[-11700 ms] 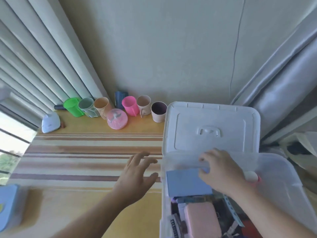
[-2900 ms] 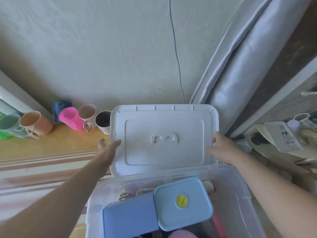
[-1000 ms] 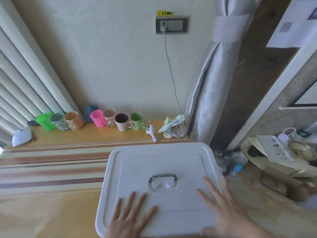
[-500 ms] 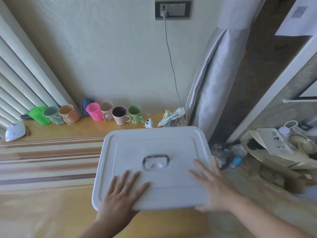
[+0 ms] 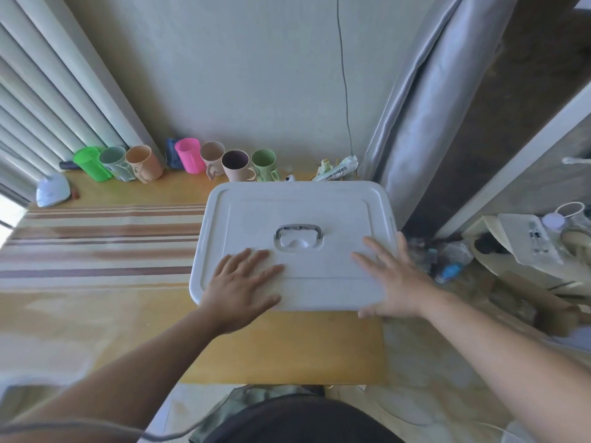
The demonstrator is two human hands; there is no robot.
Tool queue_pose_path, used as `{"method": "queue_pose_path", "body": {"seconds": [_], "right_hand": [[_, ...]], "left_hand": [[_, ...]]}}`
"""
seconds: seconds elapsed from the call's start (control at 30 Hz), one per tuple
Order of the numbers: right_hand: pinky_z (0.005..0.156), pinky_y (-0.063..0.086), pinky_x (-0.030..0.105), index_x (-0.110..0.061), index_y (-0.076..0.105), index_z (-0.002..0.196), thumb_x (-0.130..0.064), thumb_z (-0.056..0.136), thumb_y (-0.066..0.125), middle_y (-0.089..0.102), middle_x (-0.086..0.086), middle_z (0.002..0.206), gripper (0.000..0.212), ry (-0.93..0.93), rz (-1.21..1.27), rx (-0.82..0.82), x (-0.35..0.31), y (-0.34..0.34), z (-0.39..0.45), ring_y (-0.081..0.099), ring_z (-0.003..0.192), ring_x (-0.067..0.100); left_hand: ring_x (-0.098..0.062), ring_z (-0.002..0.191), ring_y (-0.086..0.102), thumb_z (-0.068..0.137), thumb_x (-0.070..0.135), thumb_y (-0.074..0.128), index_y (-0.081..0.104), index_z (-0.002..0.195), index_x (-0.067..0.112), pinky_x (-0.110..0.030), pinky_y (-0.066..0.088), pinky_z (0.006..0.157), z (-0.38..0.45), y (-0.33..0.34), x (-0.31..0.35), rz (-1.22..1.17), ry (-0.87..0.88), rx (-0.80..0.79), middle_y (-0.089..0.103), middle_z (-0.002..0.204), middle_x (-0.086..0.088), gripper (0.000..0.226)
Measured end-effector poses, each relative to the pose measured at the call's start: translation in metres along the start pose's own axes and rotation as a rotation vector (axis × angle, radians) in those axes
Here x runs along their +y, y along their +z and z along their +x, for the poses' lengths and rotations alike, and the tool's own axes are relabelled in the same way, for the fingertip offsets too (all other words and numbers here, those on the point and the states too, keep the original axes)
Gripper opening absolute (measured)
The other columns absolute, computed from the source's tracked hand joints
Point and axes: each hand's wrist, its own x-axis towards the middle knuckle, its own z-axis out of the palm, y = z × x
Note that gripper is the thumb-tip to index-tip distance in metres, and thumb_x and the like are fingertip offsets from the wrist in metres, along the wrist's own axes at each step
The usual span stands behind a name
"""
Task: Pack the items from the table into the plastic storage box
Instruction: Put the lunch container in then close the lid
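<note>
On the right half of the yellow wooden surface (image 5: 281,346), the plastic storage box (image 5: 294,251) sits closed, its white lid filling the view so the walls beneath are hidden. Both hands lie flat on the lid's near half with fingers spread: the left hand (image 5: 241,287) just left of the recessed handle (image 5: 299,238), the right hand (image 5: 391,282) at the near right corner, thumb hooked over the front edge. Neither hand grips anything.

The lid is matte, hard moulded plastic, a rounded rectangle with a raised border and a shallow sunken panel. I judge it stiff at the rim but likely to flex in the middle, so pressure belongs along the edges and corners. If full, the box is probably heavy; the single grey handle suits a short lift, but 2 hands under the side rims would be steadier. The smooth plastic should slide easily on the wood.

Along the back wall stands a row of 7 cups (image 5: 192,161), glossy, in green, grey, orange, pink, beige, and a soft crinkled wipes packet (image 5: 337,169). A striped cloth (image 5: 96,244) covers the left side.
</note>
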Motion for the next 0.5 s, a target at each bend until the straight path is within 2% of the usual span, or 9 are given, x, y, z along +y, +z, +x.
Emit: {"method": "queue_pose_path", "body": {"seconds": [0.07, 0.1, 0.17, 0.23, 0.3, 0.4, 0.5], "right_hand": [[0.124, 0.008, 0.071, -0.057, -0.005, 0.16, -0.108, 0.063, 0.019, -0.034, -0.027, 0.165, 0.111, 0.032, 0.052, 0.024, -0.003, -0.003, 0.002, -0.042, 0.149, 0.037], [0.125, 0.005, 0.069, -0.056, -0.004, 0.16, -0.104, 0.069, 0.011, -0.032, -0.023, 0.167, 0.104, 0.065, 0.074, 0.056, -0.007, -0.002, 0.003, -0.037, 0.152, 0.038], [0.126, 0.005, 0.067, -0.053, -0.006, 0.161, -0.094, 0.082, 0.009, -0.028, -0.015, 0.171, 0.09, 0.139, 0.075, 0.133, -0.017, 0.005, 0.005, -0.031, 0.155, 0.04], [0.126, 0.01, 0.066, -0.05, -0.01, 0.161, -0.09, 0.087, 0.011, -0.024, -0.011, 0.173, 0.087, 0.177, 0.037, 0.187, -0.023, 0.014, 0.007, -0.028, 0.155, 0.042], [0.125, 0.012, 0.066, -0.049, -0.01, 0.162, -0.089, 0.089, 0.012, -0.022, -0.01, 0.173, 0.086, 0.183, 0.023, 0.191, -0.023, 0.016, 0.007, -0.027, 0.155, 0.043], [0.125, 0.014, 0.067, -0.05, -0.012, 0.161, -0.089, 0.089, 0.013, -0.024, -0.012, 0.173, 0.086, 0.187, 0.038, 0.164, -0.022, 0.009, 0.006, -0.03, 0.155, 0.041], [0.124, 0.01, 0.069, -0.052, -0.008, 0.161, -0.087, 0.089, 0.018, -0.023, -0.014, 0.172, 0.084, 0.209, 0.028, 0.129, -0.027, 0.005, 0.004, -0.029, 0.155, 0.04]], "left_hand": [[-0.033, 0.143, 0.036, 0.093, 0.076, 0.03, 0.043, 0.148, 0.05, -0.047, 0.027, 0.119, 0.009, -0.006, -0.007, -0.077, -0.082, 0.103, 0.038, 0.159, 0.004, 0.062], [-0.035, 0.141, 0.037, 0.092, 0.073, 0.035, 0.047, 0.147, 0.046, -0.047, 0.028, 0.118, 0.012, -0.007, -0.012, -0.058, -0.15, 0.147, 0.039, 0.157, -0.001, 0.062], [-0.035, 0.15, 0.022, 0.095, 0.069, 0.036, 0.033, 0.155, 0.044, -0.05, 0.019, 0.123, 0.013, -0.004, -0.019, 0.044, -0.276, 0.161, 0.024, 0.164, -0.007, 0.065], [-0.031, 0.156, 0.004, 0.096, 0.073, 0.023, 0.011, 0.16, 0.047, -0.052, 0.007, 0.126, 0.011, 0.004, -0.021, 0.087, -0.338, 0.07, 0.004, 0.17, -0.006, 0.07], [-0.029, 0.157, -0.004, 0.093, 0.076, 0.009, -0.002, 0.159, 0.05, -0.052, 0.002, 0.125, 0.011, 0.006, -0.02, 0.101, -0.348, -0.013, -0.004, 0.171, -0.003, 0.072], [-0.027, 0.157, -0.006, 0.089, 0.079, 0.003, -0.004, 0.158, 0.053, -0.05, 0.002, 0.125, 0.017, -0.004, -0.019, 0.101, -0.361, -0.066, -0.005, 0.171, 0.0, 0.074], [-0.029, 0.155, 0.008, 0.088, 0.082, 0.023, 0.011, 0.156, 0.056, -0.048, 0.009, 0.125, 0.021, -0.02, -0.019, 0.074, -0.374, -0.116, 0.008, 0.169, 0.0, 0.074]]}}
